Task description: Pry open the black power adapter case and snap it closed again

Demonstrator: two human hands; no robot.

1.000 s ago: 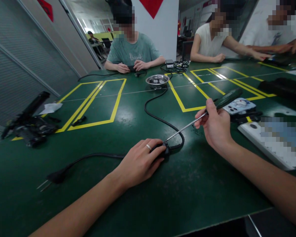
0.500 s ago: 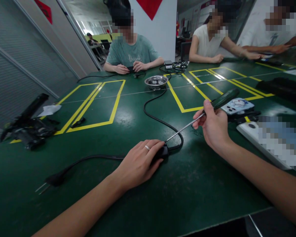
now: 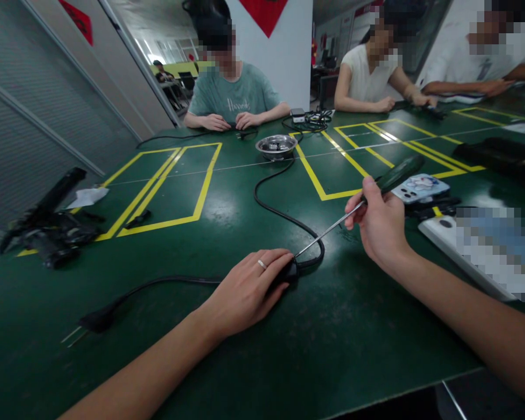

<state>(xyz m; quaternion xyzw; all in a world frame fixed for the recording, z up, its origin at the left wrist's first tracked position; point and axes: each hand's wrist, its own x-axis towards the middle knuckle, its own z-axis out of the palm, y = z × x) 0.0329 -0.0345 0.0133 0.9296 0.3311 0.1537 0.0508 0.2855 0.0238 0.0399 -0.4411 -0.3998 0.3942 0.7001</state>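
My left hand (image 3: 256,286), a ring on one finger, is closed over a small black box on a cable (image 3: 292,270) and presses it to the table. Most of the box is hidden under the fingers. My right hand (image 3: 382,224) grips a screwdriver (image 3: 400,174) with a dark green handle. Its thin metal shaft slants down to the left, and the tip meets the right end of the box. A black cord (image 3: 284,217) curves away from that end. On the other side the cord runs to a two-pin plug (image 3: 97,319) lying on the table.
A metal bowl (image 3: 276,147) with small parts stands ahead on the green table (image 3: 227,198). Black gear (image 3: 56,227) lies at the left. To the right are a phone (image 3: 422,188) and a white device (image 3: 455,248). Several people sit across the table.
My hands, the box and the screwdriver keep nearly the same places; the screwdriver tip has shifted very slightly. Across the table, a co-worker's hand has drawn back, and another hand appears at the right edge.
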